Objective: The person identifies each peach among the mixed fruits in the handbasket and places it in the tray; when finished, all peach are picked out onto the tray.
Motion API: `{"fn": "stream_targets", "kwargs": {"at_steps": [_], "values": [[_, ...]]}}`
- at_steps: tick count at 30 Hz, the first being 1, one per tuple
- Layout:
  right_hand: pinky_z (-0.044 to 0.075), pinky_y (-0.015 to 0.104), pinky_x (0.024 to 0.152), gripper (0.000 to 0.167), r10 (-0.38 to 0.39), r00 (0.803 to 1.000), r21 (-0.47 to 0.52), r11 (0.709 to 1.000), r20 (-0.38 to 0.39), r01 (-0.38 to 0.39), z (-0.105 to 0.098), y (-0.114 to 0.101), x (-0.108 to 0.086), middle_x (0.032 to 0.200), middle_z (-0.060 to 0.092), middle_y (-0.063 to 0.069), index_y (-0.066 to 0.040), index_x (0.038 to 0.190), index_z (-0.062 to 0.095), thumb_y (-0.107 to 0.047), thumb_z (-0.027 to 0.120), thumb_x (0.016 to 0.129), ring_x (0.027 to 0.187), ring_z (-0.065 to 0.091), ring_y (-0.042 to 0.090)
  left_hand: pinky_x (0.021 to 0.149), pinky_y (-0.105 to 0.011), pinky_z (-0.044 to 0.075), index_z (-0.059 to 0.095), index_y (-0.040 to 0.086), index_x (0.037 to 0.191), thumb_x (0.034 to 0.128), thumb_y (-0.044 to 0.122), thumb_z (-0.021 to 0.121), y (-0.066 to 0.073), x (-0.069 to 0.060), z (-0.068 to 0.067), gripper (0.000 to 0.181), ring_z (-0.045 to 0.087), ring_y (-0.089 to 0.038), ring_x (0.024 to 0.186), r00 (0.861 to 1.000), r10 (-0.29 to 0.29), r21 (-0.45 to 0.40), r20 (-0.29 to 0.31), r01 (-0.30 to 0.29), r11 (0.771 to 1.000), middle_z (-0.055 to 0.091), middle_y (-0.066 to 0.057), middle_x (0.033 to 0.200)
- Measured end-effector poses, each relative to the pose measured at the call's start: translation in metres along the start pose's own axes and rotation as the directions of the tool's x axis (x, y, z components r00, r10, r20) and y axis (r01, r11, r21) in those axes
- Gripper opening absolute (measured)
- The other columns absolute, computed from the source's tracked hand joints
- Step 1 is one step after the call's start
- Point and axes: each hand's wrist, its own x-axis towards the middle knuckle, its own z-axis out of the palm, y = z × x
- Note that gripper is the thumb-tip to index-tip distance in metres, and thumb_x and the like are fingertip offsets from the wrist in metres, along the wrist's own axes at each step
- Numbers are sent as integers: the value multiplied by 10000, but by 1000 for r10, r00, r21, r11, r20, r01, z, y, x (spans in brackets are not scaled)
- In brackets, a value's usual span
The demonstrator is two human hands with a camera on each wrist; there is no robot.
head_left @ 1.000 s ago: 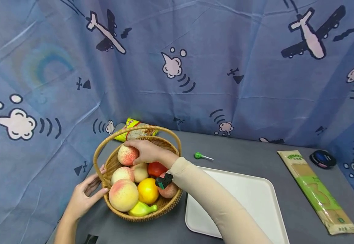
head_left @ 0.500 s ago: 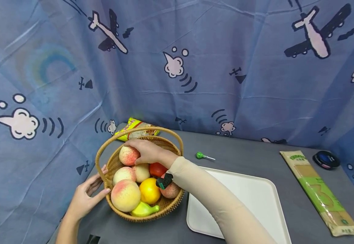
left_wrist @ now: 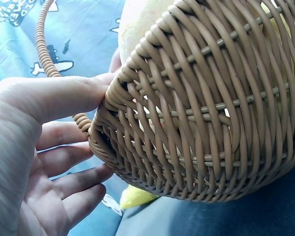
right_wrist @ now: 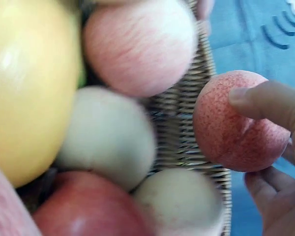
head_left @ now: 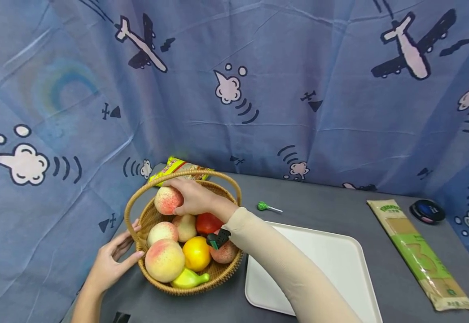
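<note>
A wicker basket with an arched handle holds several fruits. At its left end my left hand holds the rim; in the left wrist view the thumb lies against the rim and the fingers reach the outer wall. My right hand grips a red-speckled peach at the basket's back left, under the handle; thumb and fingers sit on either side of it. Below lie a large peach, a smaller peach, an orange, a red fruit and a yellow-green fruit.
A white tray lies right of the basket, partly under the right forearm. Behind it is a green lollipop. A long noodle packet and a round dark container lie farther right. A yellow packet is behind the basket.
The right hand has raised the speckled peach slightly, up and to the left, away from the other fruits. The left hand stays at the basket's left end.
</note>
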Motion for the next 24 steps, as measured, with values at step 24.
{"fn": "stream_targets", "kwargs": {"at_steps": [24], "values": [[546,294,958,669,-124,969,329,925,-212,190,-53,-25,-159,1378,496,35,-124,1365,500,-179,768,755,1217,501,165,980,-58,440,455,-82,1359,795,-167,641,5,0,1,599,474,51,1236,1000,12,0,-5,-12,1000,462,63,1442]]}}
